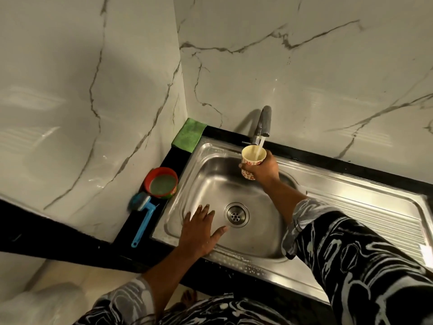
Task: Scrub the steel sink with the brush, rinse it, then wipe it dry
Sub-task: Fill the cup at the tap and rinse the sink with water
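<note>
Your steel sink [210, 181] carries white flecks [248, 263] on its front rim, so a rinse aimed only at the basin may leave residue there. Your left hand [199, 231] is spread open beside the drain [236, 215]; whether it touches the steel is hard to tell. Your right hand [263, 171] grasps the cup [253, 158] under the running tap [264, 123]; overfilled, it could slop onto the counter [167, 160]. The brush [143, 214] lies there, left of the sink, its bristles blurred.
</note>
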